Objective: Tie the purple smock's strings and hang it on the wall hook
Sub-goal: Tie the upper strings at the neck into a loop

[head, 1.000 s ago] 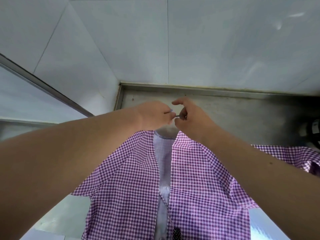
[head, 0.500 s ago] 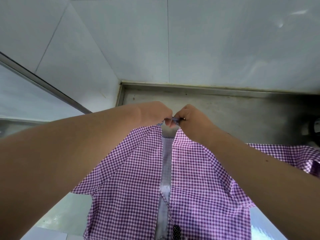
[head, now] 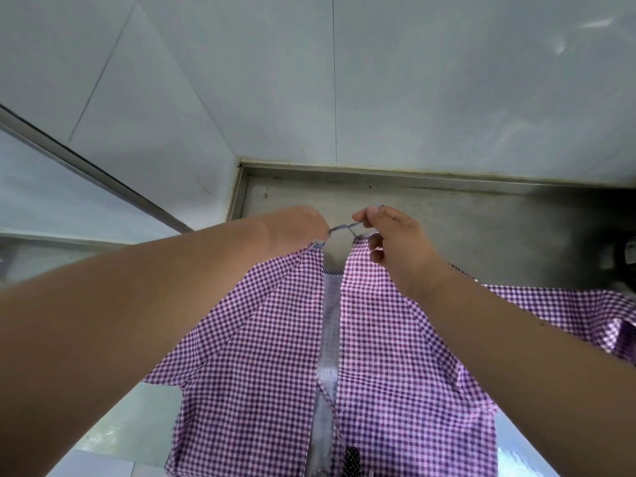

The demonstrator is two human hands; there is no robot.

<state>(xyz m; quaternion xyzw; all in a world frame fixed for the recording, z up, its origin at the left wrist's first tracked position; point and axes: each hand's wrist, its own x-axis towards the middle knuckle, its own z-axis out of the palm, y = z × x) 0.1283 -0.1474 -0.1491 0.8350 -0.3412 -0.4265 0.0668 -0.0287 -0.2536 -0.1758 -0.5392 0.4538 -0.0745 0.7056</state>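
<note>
Purple smock [head: 395, 356] spread flat below both hands, woven cotton-like cloth in a fine purple-and-white gingham check, soft and lightly creased. Split down the middle, the two panels parted by a narrow gap showing a paler, smoother lining [head: 331, 325]. Neck edges trimmed with a thin dark-striped binding. One sleeve trailing off beyond the right wrist, rumpled at its end.

Left hand [head: 296, 227] curled closed at the top corner of the near panel, fingers folded under and hidden, pinching one string; exactly which fingers grip cannot be told from this angle. Right hand [head: 395, 242] just across the gap, thumb and forefinger nipped together on the other string, remaining fingers loosely bent above the opposite neck corner. Strings [head: 347, 228] thin, greyish, cord-like, crossing in an X between the two hands, drawn fairly taut, apparently mid-knot.

Under and beyond the hands, a brushed metal counter [head: 481, 218], dull grey, scuffed and spotted, with a raised folded rim along its far and left edges. Behind that, glossy pale wall tiles [head: 447, 80] with thin straight grout lines and soft reflections. Well off past the right forearm, a dark rounded object [head: 624, 259], cut by the frame edge and unclear.
</note>
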